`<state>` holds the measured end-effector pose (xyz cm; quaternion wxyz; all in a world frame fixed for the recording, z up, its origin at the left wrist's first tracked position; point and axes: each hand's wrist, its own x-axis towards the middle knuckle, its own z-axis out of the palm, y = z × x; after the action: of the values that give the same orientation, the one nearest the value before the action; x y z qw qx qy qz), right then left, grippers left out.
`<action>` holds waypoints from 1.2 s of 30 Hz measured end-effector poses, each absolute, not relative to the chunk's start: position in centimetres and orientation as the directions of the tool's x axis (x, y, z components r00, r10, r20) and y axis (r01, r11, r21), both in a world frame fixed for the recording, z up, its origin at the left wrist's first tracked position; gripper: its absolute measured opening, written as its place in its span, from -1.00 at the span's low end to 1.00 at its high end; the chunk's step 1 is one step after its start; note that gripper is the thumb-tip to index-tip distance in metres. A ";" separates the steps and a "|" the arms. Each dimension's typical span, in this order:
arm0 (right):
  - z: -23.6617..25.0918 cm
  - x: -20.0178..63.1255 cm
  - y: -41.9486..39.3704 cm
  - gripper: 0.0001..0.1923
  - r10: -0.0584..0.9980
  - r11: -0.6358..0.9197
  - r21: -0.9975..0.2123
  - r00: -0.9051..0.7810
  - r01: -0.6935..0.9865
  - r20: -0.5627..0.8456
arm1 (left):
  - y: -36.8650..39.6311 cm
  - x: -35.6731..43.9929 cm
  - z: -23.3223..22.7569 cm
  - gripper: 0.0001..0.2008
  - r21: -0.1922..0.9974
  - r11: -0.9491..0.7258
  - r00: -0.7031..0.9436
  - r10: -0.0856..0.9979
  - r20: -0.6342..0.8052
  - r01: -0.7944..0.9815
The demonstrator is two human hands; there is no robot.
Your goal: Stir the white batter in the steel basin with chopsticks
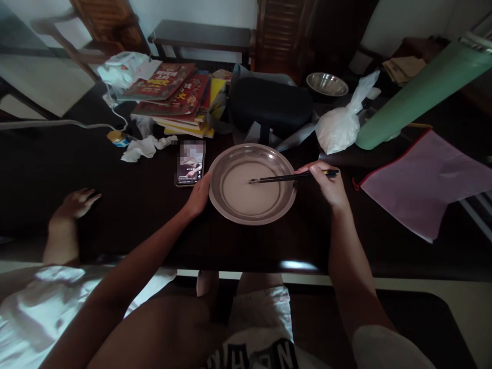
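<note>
Metal pan (230, 202) sits on the dark table (146, 205), straight ahead of the person and a little back from the near edge; pale, thin liquid (246, 192) covers its flat bottom. Left hand (199, 197) is cupped against the pan's left rim, fingers loosely curved, steadying it. Right hand (326, 183) is closed on a pair of dark chopsticks (292, 178) near their back end; they lie almost level across the right rim, tips down in the liquid near the middle. Risks, as judged: the pan is shallow and wide, so a hard stroke could slop liquid over the rim; the phone (190, 163) lies just beside the left rim with its screen lit and would likely catch it first. The left hand only presses one side, so a strong sideways drag from the chopsticks could skate the pan on the smooth table. Held that far back, the tips may wander or scrape. Room: the strip between pan and near table edge is bare and dark, enough for the forearms. Behind the pan, a black padded case (269, 105), a stack of books (175, 97) and a tied white plastic bag (340, 128) crowd close; little room to push forward. To the right a pink cloth (423, 184) lies near the right elbow's sweep, with a green roll (423, 87) above it. Far left, another person's hand (75, 205) rests flat on the table, well apart from the pan.
</note>
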<state>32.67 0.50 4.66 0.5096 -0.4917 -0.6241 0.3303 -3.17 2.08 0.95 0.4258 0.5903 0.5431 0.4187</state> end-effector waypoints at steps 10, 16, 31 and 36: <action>4.5 32.8 0.5 -0.57 0.949 0.298 -0.911 0.013 0.286 0.314 | 2.1 -3.3 0.9 -0.55 0.956 -0.066 0.087 0.995 0.042 0.285; 4.5 32.6 0.5 -0.54 0.961 0.271 -0.932 -0.017 0.241 0.275 | 2.2 -3.2 0.9 -0.60 0.950 -0.091 0.079 0.994 0.070 0.299; 4.8 32.5 0.3 -0.56 0.951 0.281 -0.918 0.052 0.279 0.306 | 2.1 -3.1 1.1 -0.56 0.963 -0.053 0.070 0.997 0.036 0.265; 4.7 32.4 0.4 -0.57 0.966 0.253 -0.943 -0.001 0.216 0.259 | 2.1 -3.1 1.1 -0.58 0.961 -0.063 0.076 0.996 0.044 0.271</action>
<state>32.40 0.36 4.71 0.5105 -0.4885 -0.6050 0.3670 -3.12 2.06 1.10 0.4296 0.5945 0.5328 0.4220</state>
